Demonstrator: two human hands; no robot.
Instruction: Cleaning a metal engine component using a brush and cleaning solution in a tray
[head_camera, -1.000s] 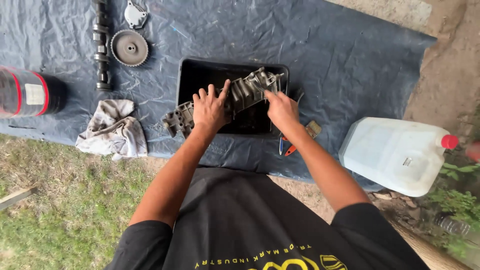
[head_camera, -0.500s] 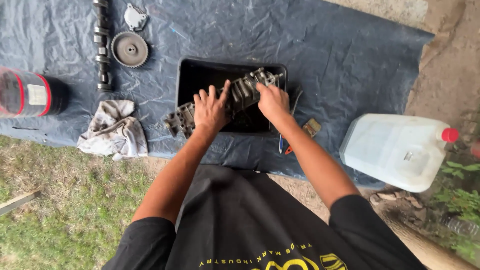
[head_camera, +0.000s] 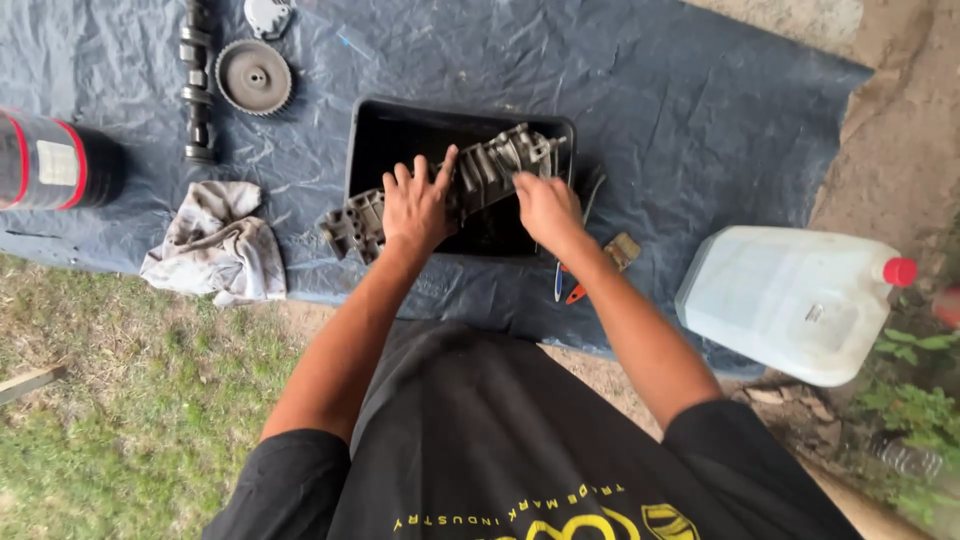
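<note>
the left hand lies flat with fingers spread on a long grey metal engine part, its grip open rather than closed around it. the right hand presses on the same part, its grip hidden from view. the part rests slanted across a black tray on a blue tarp. a rag, a gear and a white jug lie nearby.

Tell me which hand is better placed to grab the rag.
Left. The left hand lies on the metal part on the rag's side; the right hand is farther off.
</note>
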